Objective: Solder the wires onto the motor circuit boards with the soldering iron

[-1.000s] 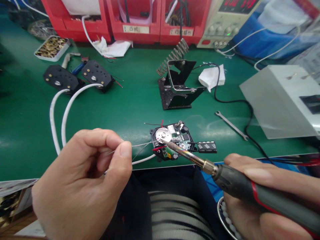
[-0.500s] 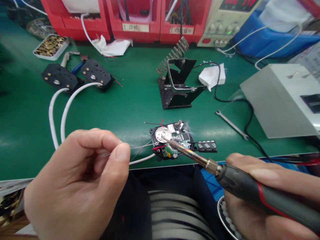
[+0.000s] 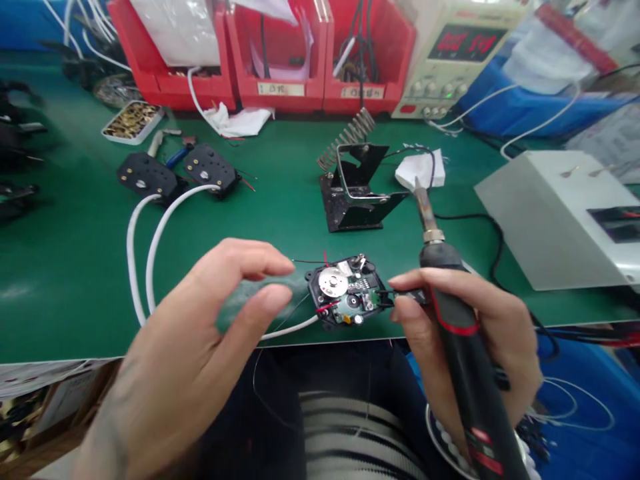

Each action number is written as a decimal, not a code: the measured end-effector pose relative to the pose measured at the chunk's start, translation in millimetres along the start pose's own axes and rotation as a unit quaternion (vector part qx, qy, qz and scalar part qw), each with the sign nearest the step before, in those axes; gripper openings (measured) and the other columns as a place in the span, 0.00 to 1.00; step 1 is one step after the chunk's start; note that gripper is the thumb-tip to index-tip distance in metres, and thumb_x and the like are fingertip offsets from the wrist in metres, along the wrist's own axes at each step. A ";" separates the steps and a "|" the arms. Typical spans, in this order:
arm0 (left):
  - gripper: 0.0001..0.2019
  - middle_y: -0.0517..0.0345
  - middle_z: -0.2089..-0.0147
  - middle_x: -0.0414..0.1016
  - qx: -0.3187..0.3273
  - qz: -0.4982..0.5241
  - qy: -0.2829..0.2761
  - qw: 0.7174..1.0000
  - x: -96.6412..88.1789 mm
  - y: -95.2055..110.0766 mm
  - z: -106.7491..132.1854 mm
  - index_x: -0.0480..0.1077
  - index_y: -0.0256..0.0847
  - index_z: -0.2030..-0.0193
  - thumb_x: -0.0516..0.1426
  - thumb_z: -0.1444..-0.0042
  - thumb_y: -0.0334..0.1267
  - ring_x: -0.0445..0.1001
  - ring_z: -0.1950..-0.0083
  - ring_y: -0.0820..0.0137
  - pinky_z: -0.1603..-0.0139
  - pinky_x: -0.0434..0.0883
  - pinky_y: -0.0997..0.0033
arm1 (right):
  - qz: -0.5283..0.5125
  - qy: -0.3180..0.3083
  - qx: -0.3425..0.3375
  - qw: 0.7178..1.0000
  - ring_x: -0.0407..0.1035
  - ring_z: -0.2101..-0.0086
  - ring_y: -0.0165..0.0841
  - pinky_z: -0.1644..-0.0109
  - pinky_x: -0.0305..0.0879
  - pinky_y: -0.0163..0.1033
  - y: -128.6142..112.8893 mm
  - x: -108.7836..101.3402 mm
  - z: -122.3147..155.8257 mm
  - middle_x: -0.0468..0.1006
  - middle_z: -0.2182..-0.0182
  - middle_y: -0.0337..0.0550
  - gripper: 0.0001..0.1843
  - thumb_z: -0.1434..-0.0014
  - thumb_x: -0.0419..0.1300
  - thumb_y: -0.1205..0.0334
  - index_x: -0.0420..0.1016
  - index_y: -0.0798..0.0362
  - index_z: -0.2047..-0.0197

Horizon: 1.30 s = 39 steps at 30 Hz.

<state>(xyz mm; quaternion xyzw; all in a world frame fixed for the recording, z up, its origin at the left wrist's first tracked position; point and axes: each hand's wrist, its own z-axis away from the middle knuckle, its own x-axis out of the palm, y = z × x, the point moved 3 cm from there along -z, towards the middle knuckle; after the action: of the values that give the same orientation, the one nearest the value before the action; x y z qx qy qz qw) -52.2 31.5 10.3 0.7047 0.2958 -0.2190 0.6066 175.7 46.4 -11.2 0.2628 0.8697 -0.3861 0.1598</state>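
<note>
Head view: the thumb and forefinger of the left hand [image 3: 200, 340] stand apart with nothing seen between them, just left of the uncovered circuit unit [image 3: 345, 293]. The right hand [image 3: 505, 320] has its fingers curled round the soldering iron [image 3: 455, 313]. Its thumb and forefinger also meet at a small black block [image 3: 413, 295] tied to the unit by dark leads; they seem to pinch it, though the iron's handle hides part of the contact.

Half a second ago the iron's tip lay over the board by the silver disc [image 3: 333, 283], and the left hand held a thin wire towards it. Now the tip points away from the board and that wire has left the fingers. A fine strand [image 3: 254, 377] hangs past the bench edge; I cannot tell if it is the same one. With heat and wire both withdrawn, soldering at that spot looks paused or finished.

The unit lies on the green bench [image 3: 280, 200], its white cable [image 3: 293, 329] running left. Farther out, the tip overlaps a white pad [image 3: 433, 170] in view, touching or not unclear, beside the black iron stand [image 3: 357, 217].
</note>
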 end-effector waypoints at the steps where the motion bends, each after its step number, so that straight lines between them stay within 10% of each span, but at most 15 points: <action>1: 0.10 0.58 0.51 0.79 0.016 -0.026 0.015 0.999 3.2 -1.6 -8.5 0.76 0.46 0.52 0.56 0.33 0.45 0.78 0.49 0.67 0.43 0.74 0.71 | -0.004 0.001 0.000 1.000 0.74 0.58 0.26 0.44 0.73 0.32 1.9 1.3 -0.8 0.80 0.59 0.38 0.23 0.44 0.68 0.74 0.74 0.52 0.45; 8: 0.04 0.67 0.64 0.79 0.071 -0.008 -0.014 0.997 17.8 2.6 -24.3 0.76 0.45 0.61 0.59 0.35 0.34 0.76 0.64 0.77 0.61 0.72 0.82 | -0.058 -0.007 -0.032 0.998 0.76 0.58 0.31 0.47 0.75 0.37 13.7 8.7 -8.6 0.80 0.56 0.42 0.26 0.45 0.66 0.77 0.73 0.54 0.43; 17: 0.04 0.67 0.65 0.83 -0.058 0.241 -0.003 0.969 25.6 1.7 -36.1 0.74 0.46 0.57 0.63 0.38 0.38 0.82 0.64 0.74 0.61 0.76 0.78 | -0.100 -0.036 -0.058 0.993 0.76 0.58 0.32 0.51 0.76 0.40 9.2 10.9 -17.4 0.79 0.56 0.42 0.27 0.44 0.62 0.80 0.71 0.53 0.43; 25: 0.08 0.70 0.71 0.80 -0.092 0.094 -0.088 0.987 37.5 -10.3 -33.2 0.68 0.46 0.53 0.59 0.36 0.43 0.76 0.69 0.71 0.66 0.69 0.71 | -0.070 -0.059 -0.055 0.994 0.76 0.60 0.30 0.55 0.76 0.37 9.3 8.2 -22.7 0.79 0.57 0.42 0.25 0.45 0.64 0.77 0.71 0.54 0.45; 39: 0.08 0.69 0.67 0.80 -0.046 0.231 -0.082 0.968 22.3 7.3 -13.0 0.79 0.52 0.61 0.60 0.36 0.33 0.78 0.66 0.80 0.62 0.75 0.87 | -0.051 -0.030 -0.029 0.998 0.74 0.59 0.27 0.47 0.75 0.34 5.7 10.7 -19.0 0.79 0.57 0.40 0.25 0.43 0.64 0.77 0.72 0.53 0.44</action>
<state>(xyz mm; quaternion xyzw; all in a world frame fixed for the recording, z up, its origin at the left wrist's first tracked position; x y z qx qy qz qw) -31.7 47.0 2.9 0.7047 0.0838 -0.1160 0.6949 169.0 67.5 -7.3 0.2018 0.8877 -0.3757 0.1733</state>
